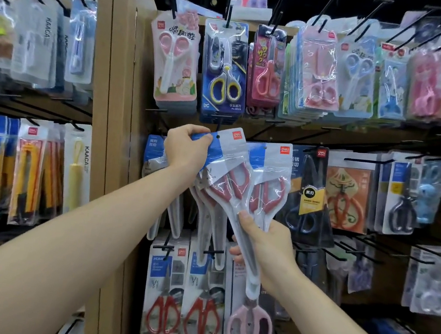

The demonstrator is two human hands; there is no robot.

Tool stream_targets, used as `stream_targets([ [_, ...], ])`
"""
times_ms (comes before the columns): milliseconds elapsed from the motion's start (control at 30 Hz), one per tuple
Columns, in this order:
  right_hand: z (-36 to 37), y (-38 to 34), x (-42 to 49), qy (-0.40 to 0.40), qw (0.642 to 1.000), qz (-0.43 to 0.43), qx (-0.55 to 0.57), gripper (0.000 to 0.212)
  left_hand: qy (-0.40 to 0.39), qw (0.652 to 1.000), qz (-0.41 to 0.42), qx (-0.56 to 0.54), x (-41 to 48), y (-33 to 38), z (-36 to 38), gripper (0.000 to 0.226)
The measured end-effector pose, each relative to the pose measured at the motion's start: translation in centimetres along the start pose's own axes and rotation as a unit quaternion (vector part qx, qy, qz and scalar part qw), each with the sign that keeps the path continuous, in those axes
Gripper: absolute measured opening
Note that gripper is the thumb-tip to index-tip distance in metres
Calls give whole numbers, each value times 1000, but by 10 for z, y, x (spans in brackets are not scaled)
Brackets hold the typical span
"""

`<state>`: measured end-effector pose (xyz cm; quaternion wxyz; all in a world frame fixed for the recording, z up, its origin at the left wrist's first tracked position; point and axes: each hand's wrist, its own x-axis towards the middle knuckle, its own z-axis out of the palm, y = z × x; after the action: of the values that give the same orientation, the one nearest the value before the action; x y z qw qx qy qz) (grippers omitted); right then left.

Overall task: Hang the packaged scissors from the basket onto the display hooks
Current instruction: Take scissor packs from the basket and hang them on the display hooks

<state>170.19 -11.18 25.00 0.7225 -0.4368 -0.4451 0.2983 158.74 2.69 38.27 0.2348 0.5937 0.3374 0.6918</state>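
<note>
1. While the left hand (pixel 187 147) pinches the blue header card of the front scissors pack (pixel 229 179) between thumb and curled fingers, that pack slants, with its header up-left, red handles uppermost and blade tips down-right.
2. The right hand (pixel 265 245) is wrapped round the lower ends of this pack and of a second pack (pixel 269 173) fanning up beside it.
3. Both packs are held in front of the display's middle row, the front header's hole just beneath a black hook (pixel 219 127).
4. A yellow-handled pack (pixel 223 83) hangs above, a black-handled pack (pixel 304 200) to the right and red-handled packs (pixel 163 319) below. A pink-handled pair (pixel 249 330) shows handles-down under the right hand.
5. A wooden post (pixel 111 96) stands close on the left, and the hanging rows crowd tightly together.
</note>
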Motion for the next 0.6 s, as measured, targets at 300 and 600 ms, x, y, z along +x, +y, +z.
stream_targets([
  [300,1,1,-2,14,1000,4,10,23,31,1000,0,-1,-3,-5,4,8],
  [600,-10,12,10,71,996,30,-50,27,8,993,22,116,4,-8,2,17],
])
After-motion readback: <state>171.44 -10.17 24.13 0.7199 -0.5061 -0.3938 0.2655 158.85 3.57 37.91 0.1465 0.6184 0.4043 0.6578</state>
